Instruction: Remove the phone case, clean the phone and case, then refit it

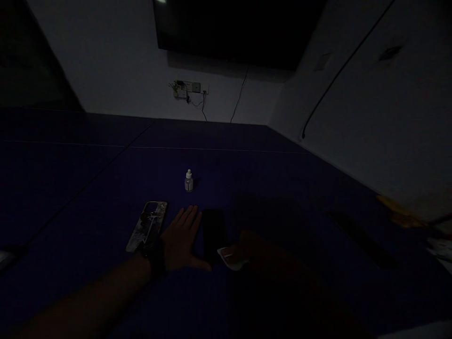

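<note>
A dark phone point(213, 228) lies flat on the blue surface point(169, 296) in front of me. My left hand point(181, 240) rests palm down just left of it, fingers stretched out, the thumb close to the phone's lower edge. In my right hand point(243, 247) a small white cloth or wipe point(233, 263) is pinched at the phone's lower right corner; deep shadow hides most of these fingers. Left of my left hand lies a patterned phone case point(148, 227), partly behind the wrist. Beyond the hands a small dropper bottle point(189, 182) with a white cap stands upright.
A long dark flat object point(360, 238) lies to the right. Something yellow point(399, 212) is by the right wall. Sockets with cables point(189, 88) and a large dark screen point(233, 33) are on the far wall. The scene is very dim.
</note>
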`<action>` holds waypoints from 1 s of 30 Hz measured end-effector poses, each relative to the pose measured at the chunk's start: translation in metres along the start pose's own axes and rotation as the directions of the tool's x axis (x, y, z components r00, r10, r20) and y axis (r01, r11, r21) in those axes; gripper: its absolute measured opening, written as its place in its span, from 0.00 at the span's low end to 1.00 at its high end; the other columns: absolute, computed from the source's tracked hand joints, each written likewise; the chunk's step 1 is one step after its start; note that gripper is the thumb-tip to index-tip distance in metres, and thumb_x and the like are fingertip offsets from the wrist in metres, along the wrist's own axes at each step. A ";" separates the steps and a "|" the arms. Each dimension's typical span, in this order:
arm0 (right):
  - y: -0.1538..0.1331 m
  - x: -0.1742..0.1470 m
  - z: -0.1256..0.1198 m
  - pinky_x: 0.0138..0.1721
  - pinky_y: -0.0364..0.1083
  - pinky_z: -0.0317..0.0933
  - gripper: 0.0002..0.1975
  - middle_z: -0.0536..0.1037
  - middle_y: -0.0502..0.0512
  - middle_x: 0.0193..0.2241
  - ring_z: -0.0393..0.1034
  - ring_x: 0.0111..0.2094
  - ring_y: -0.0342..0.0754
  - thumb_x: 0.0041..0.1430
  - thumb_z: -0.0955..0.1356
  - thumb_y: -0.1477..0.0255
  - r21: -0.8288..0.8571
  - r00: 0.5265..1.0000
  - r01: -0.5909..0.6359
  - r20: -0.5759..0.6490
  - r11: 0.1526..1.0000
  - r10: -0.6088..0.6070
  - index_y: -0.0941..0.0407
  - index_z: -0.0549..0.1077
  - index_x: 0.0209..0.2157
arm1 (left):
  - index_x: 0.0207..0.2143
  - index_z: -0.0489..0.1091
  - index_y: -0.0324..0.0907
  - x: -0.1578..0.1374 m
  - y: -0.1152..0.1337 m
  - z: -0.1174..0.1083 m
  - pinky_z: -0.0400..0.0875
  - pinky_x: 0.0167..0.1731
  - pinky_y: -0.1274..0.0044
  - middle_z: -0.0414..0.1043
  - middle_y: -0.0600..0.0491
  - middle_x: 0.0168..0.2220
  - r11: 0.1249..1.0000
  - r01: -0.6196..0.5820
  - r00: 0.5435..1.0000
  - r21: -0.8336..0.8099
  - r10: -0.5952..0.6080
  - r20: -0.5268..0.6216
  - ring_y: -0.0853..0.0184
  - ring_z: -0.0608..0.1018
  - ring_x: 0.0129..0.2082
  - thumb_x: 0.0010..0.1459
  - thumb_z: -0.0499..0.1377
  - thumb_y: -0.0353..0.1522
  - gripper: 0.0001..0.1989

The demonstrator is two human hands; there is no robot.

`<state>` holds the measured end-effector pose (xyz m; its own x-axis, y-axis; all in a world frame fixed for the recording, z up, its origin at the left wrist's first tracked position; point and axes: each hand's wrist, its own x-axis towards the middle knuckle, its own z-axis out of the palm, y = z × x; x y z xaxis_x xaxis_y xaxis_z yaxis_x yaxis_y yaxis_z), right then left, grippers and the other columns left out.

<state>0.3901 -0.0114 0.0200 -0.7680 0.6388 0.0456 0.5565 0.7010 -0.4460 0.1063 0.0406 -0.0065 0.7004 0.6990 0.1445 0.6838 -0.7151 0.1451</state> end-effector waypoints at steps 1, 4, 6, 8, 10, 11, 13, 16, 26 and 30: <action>0.002 -0.002 -0.002 0.46 0.51 0.59 0.26 0.79 0.51 0.51 0.71 0.41 0.50 0.61 0.61 0.80 0.004 0.999 -0.027 -0.023 1.000 0.027 0.44 0.74 0.56 | 0.69 0.44 0.31 0.000 0.000 0.000 0.45 0.66 0.54 0.44 0.28 0.69 1.000 0.000 1.000 -0.002 0.000 0.001 0.40 0.52 0.69 0.39 0.48 0.73 0.70; 0.002 0.001 -0.003 0.47 0.52 0.59 0.27 0.75 0.54 0.57 0.71 0.45 0.50 0.63 0.60 0.80 0.005 0.995 -0.079 -0.055 0.997 0.079 0.46 0.70 0.59 | 0.69 0.45 0.29 0.001 0.002 -0.001 0.45 0.65 0.54 0.43 0.27 0.69 1.000 0.011 1.000 -0.007 -0.011 0.017 0.39 0.50 0.69 0.38 0.47 0.73 0.71; -0.001 0.006 0.002 0.47 0.51 0.60 0.25 0.74 0.53 0.58 0.71 0.45 0.50 0.64 0.60 0.79 0.003 0.998 -0.067 -0.019 0.998 0.067 0.46 0.71 0.59 | 0.69 0.46 0.28 0.002 0.003 -0.002 0.45 0.65 0.53 0.43 0.26 0.69 1.000 0.019 0.999 -0.007 -0.019 0.026 0.39 0.50 0.69 0.38 0.47 0.74 0.71; -0.001 0.009 0.008 0.45 0.51 0.60 0.22 0.76 0.51 0.55 0.72 0.44 0.50 0.64 0.62 0.77 0.020 0.999 -0.051 0.020 0.998 0.051 0.45 0.74 0.55 | 0.69 0.46 0.28 0.002 0.003 -0.002 0.45 0.65 0.53 0.43 0.27 0.69 1.000 0.023 0.999 -0.006 -0.023 0.032 0.39 0.50 0.69 0.37 0.47 0.74 0.71; 0.001 0.006 0.012 0.44 0.50 0.62 0.20 0.80 0.49 0.51 0.73 0.41 0.51 0.63 0.64 0.76 0.038 0.998 -0.053 0.033 0.998 0.052 0.43 0.76 0.52 | 0.69 0.46 0.28 0.003 0.003 -0.003 0.45 0.65 0.53 0.43 0.27 0.69 1.000 0.030 0.999 -0.006 -0.030 0.037 0.38 0.50 0.69 0.36 0.47 0.74 0.72; 0.004 0.003 0.012 0.43 0.50 0.62 0.21 0.81 0.49 0.49 0.74 0.40 0.51 0.63 0.63 0.76 0.038 0.997 -0.068 0.021 0.997 0.068 0.43 0.76 0.52 | 0.68 0.46 0.28 0.003 0.002 -0.003 0.45 0.65 0.53 0.43 0.27 0.69 0.999 0.032 0.999 -0.007 -0.032 0.041 0.38 0.51 0.69 0.36 0.47 0.74 0.72; 0.009 -0.001 0.010 0.42 0.51 0.62 0.23 0.81 0.50 0.49 0.74 0.40 0.51 0.63 0.62 0.78 0.023 0.994 -0.107 -0.018 0.994 0.108 0.43 0.75 0.53 | 0.68 0.47 0.28 0.003 0.002 -0.003 0.45 0.65 0.53 0.43 0.27 0.69 1.000 0.030 0.999 -0.007 -0.030 0.042 0.39 0.51 0.69 0.36 0.47 0.74 0.72; 0.012 -0.001 0.009 0.44 0.52 0.62 0.25 0.77 0.52 0.54 0.72 0.42 0.52 0.63 0.60 0.78 0.001 0.990 -0.129 -0.054 0.992 0.129 0.44 0.71 0.58 | 0.69 0.46 0.29 0.002 0.002 -0.003 0.45 0.65 0.53 0.42 0.27 0.69 1.000 0.022 0.999 -0.003 -0.022 0.038 0.40 0.50 0.69 0.37 0.47 0.74 0.71; 0.018 -0.005 0.010 0.42 0.50 0.60 0.24 0.81 0.54 0.48 0.72 0.40 0.51 0.61 0.61 0.78 0.028 0.986 -0.136 -0.093 0.990 0.138 0.45 0.75 0.54 | 0.68 0.47 0.26 0.003 0.004 -0.004 0.45 0.65 0.52 0.42 0.26 0.69 1.000 0.029 0.998 0.002 -0.029 0.064 0.39 0.48 0.69 0.38 0.45 0.74 0.71; 0.008 0.014 0.011 0.43 0.50 0.59 0.25 0.76 0.59 0.54 0.71 0.41 0.50 0.64 0.58 0.78 -0.087 0.993 -0.094 -0.084 0.992 0.086 0.52 0.69 0.60 | 0.68 0.46 0.27 0.002 0.003 -0.003 0.46 0.65 0.52 0.42 0.26 0.69 1.000 0.020 0.999 -0.001 -0.020 0.042 0.38 0.49 0.69 0.38 0.46 0.74 0.70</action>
<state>0.3810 -0.0002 0.0073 -0.6877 0.7214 0.0821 0.6515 0.6630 -0.3687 0.1088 0.0402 -0.0029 0.6948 0.7121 0.1007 0.6971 -0.7013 0.1493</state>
